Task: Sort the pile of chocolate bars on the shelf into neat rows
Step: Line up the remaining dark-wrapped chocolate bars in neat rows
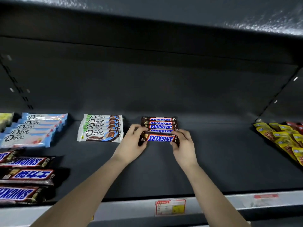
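A brown Snickers bar (159,138) lies crosswise at the front of a short row of Snickers bars (159,124) in the middle of the dark shelf (164,174). My left hand (133,142) grips its left end and my right hand (183,142) grips its right end. To the left stand a row of white-and-green Dove bars (100,128) and a row of light blue Dove bars (32,130). Several loose Snickers bars (26,176) lie unevenly at the front left.
Yellow snack packets (285,139) fill the shelf's right end, and pale green packets (5,119) sit at the far left. A red-and-white price tag (170,207) hangs on the shelf's front rail. An upper shelf overhangs the space.
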Motion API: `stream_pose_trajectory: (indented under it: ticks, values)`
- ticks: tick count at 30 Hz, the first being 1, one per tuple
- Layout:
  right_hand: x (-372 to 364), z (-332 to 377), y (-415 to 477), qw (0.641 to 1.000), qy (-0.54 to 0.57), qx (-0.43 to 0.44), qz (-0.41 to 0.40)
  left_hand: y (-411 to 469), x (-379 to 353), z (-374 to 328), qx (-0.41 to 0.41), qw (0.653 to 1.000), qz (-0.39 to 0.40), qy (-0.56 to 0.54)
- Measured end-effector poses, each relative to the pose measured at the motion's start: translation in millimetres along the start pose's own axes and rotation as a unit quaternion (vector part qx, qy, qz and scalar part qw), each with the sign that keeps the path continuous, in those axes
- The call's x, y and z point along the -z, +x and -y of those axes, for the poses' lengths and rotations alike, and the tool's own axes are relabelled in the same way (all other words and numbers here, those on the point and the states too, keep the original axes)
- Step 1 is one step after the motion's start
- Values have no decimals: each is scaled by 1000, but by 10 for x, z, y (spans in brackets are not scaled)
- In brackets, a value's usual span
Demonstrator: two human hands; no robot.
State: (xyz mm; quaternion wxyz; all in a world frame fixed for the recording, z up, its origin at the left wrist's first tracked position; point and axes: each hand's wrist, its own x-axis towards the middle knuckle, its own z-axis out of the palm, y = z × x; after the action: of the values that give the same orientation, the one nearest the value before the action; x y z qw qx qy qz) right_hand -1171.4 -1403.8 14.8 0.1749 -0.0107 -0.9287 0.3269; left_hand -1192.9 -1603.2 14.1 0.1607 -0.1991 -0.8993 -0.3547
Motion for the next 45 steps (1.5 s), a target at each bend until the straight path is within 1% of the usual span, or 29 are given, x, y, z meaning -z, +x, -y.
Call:
stream_pose_trajectory:
  ticks: [2,10,13,15,17,20,22,23,24,27,28,30,32,33,34,36,38,39,40,43,45]
  values:
    - [-6,11,-1,1000,3,0,-2,4,7,3,10,1000,7,4]
    - [33,47,-37,1000,6,-8,6,-19,2,16,-7,1000,2,1]
    - [49,75,-55,1000,9,10,8,-26,8,-3,-15,1000,-8,7]
    - [47,99,-79,999,6,37,26,-19,25,-25,2,1000,-25,-9]
    - [29,124,-107,997,-3,65,53,-10,47,-48,37,997,-44,-47]
    - [9,198,-165,993,-1,76,92,10,48,-46,68,992,-84,-62]
    - [-10,251,-187,992,9,92,85,12,62,-49,88,988,-100,-77]
    - [-28,273,-192,992,8,105,73,7,70,-56,88,988,-95,-88]
    - [-46,293,-200,991,7,115,62,-4,76,-66,74,990,-82,-91]
    - [-90,320,-213,991,28,129,28,-56,73,-95,-7,998,-25,-63]
    - [-83,330,-219,990,36,132,28,-65,76,-102,-23,998,-14,-63]
    - [-72,336,-229,986,42,147,61,-76,83,-107,-29,996,-7,-84]
    - [-73,338,-240,977,21,191,91,-87,78,-104,-35,994,5,-106]
    - [-79,342,-250,973,10,213,90,-93,70,-98,-42,994,11,-103]
    - [-85,348,-251,971,5,226,72,-98,66,-95,-48,994,16,-96]
    - [-96,336,-222,973,2,230,-4,-98,60,-78,-59,995,21,-79]
    - [-80,314,-189,974,-15,213,-81,-97,57,-64,-74,995,26,-64]
    - [-72,300,-179,974,-30,202,-94,-100,51,-56,-77,995,29,-56]
    - [-68,288,-178,976,-47,194,-83,-101,50,-52,-75,995,32,-51]
    - [-85,265,-193,979,-85,187,0,-99,59,-63,-71,996,38,-43]
    - [-99,260,-185,976,-102,193,26,-93,73,-76,-79,995,35,-38]
